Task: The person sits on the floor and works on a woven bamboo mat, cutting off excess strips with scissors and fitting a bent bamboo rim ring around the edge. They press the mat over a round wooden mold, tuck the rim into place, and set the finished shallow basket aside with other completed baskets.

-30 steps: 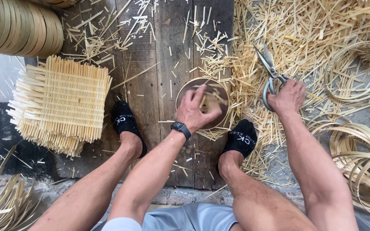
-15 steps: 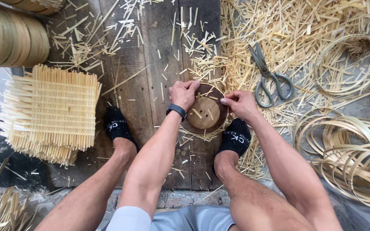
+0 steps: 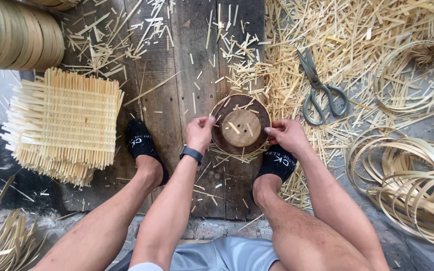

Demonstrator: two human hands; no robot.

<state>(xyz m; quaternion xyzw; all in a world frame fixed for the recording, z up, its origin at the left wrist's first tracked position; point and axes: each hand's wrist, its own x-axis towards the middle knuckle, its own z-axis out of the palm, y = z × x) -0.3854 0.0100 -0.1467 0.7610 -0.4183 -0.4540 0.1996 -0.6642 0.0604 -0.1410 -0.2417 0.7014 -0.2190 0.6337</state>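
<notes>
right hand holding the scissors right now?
No. The scissors lie on the bamboo scraps, apart from the right hand, which grips the round wooden mould.

Both bare arms reach down and forward between the raised knees, forearms nearly parallel. The left hand (image 3: 199,133), a dark band around its wrist, is curled with the thumb and fingertips pinched inward. The right hand (image 3: 287,135) mirrors it, knuckles bent, fingertips pointing toward the left hand.
</notes>
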